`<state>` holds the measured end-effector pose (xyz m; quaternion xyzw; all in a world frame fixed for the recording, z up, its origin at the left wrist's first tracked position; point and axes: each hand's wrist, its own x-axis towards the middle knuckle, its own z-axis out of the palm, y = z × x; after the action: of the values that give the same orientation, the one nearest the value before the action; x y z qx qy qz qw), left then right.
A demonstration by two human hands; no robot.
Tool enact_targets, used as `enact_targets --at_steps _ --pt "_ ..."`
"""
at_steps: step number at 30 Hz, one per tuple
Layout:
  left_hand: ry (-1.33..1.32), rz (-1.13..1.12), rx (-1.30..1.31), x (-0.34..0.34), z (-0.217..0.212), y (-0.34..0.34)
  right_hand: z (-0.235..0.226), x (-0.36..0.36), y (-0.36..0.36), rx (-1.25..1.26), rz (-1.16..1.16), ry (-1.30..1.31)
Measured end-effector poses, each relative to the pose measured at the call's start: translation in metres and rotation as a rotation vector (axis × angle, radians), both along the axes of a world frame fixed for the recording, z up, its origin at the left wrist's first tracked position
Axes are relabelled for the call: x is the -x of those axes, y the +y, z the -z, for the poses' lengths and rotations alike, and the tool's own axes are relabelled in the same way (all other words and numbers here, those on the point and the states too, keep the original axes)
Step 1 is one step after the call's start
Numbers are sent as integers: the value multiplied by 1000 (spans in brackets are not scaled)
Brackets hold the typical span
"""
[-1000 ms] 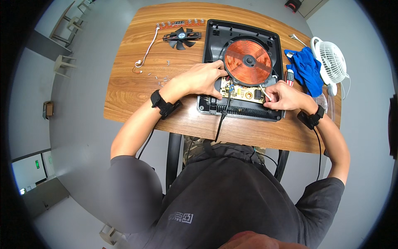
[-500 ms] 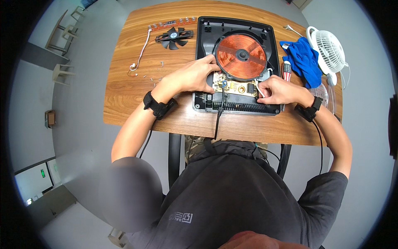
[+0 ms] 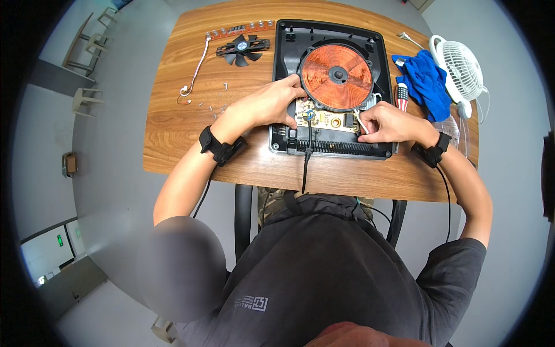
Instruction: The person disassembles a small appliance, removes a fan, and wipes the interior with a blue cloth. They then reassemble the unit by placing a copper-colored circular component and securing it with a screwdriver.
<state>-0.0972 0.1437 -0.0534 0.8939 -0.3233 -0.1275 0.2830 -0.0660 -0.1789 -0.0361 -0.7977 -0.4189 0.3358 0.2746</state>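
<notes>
The opened induction cooker lies at the table's twelve o'clock, cooling fan already out. Left hand presses the circuit board; right hand pinches a white wire.

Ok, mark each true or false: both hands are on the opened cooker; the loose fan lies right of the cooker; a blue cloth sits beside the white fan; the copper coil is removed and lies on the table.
1. Both the left hand and right hand rest on the opened cooker: true.
2. The loose fan lies right of the cooker: false, it lies to the left.
3. A blue cloth sits beside the white fan: true.
4. The copper coil lies on the table: false, it sits inside the cooker.
</notes>
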Motion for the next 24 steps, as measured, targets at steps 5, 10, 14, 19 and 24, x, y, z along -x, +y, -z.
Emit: enact_targets --at_steps 5,10,14,19,24 --pt "-4 9 -12 -1 3 2 -1 0 1 13 8 7" --pt "12 4 -57 0 -2 0 1 -1 0 -7 14 26" --pt "9 14 -60 -1 -1 0 0 -1 0 -4 10 43" --pt "16 2 -25 0 0 0 0 -2 -1 3 12 68" --pt "-17 -32 -27 3 4 -1 -3 -3 1 3 -2 87"
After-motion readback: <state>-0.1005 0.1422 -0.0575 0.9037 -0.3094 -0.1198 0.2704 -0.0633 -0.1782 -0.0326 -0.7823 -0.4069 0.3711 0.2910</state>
